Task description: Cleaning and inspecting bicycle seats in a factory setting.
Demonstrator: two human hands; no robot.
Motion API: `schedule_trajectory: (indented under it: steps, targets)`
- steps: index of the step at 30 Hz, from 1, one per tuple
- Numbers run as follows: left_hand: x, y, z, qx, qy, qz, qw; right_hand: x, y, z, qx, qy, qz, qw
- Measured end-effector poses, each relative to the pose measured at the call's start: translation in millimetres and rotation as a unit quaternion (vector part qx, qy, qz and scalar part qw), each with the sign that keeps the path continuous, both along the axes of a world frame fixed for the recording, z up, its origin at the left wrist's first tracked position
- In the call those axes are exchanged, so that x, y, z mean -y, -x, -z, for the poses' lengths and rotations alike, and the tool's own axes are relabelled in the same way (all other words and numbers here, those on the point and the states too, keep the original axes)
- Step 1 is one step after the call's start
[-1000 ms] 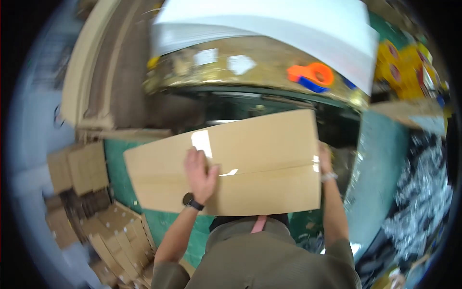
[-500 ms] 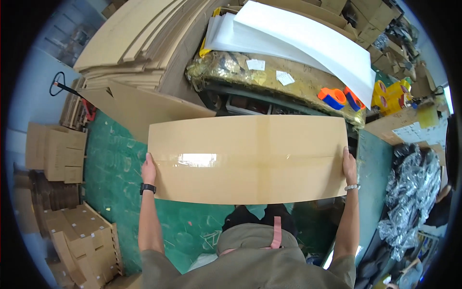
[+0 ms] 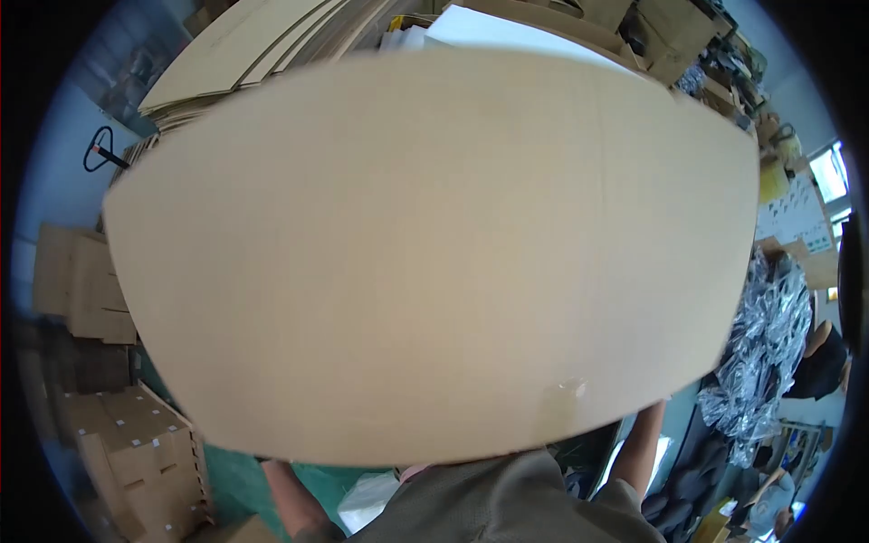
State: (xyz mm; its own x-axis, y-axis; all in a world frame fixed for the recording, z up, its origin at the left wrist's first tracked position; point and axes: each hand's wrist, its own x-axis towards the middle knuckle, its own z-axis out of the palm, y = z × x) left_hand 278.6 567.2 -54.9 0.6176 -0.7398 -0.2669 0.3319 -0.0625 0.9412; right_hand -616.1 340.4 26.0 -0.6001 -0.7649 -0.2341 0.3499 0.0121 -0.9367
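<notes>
A large brown cardboard box (image 3: pixel 434 262) is raised close in front of me, and one broad, plain side fills most of the view. A short piece of clear tape (image 3: pixel 572 391) shows near its lower right edge. My left forearm (image 3: pixel 294 502) reaches up to the box's lower left, and my right forearm (image 3: pixel 640 448) runs to its lower right. Both hands are hidden behind the box. It hangs between my arms, held at its two ends.
Flat cardboard sheets (image 3: pixel 226 54) are stacked at the far left, with white foam sheets (image 3: pixel 507 32) behind the box. Cartons (image 3: pixel 136 452) stand at the lower left. Crumpled clear plastic (image 3: pixel 765 344) lies on the right, near another person (image 3: pixel 819 362) at the right edge.
The box has been lifted toward me and tilted, so a broad side now faces me instead of the taped narrow face. My hands have gone out of sight behind it.
</notes>
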Motion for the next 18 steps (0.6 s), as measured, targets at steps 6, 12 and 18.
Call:
schedule_trajectory:
  steps: [6,12,18]
  targets:
    - [62,76,-58,-0.203,-0.093,-0.112,0.968,-41,26,73,0.251,-0.11,-0.012,0.962]
    - [130,141,-47,-0.065,-0.167,0.026,0.983,-5,-38,49,0.074,-0.095,-0.062,0.991]
    - [228,188,-34,0.324,-0.307,0.439,0.78,41,-84,34,-0.172,-0.193,-0.105,0.96]
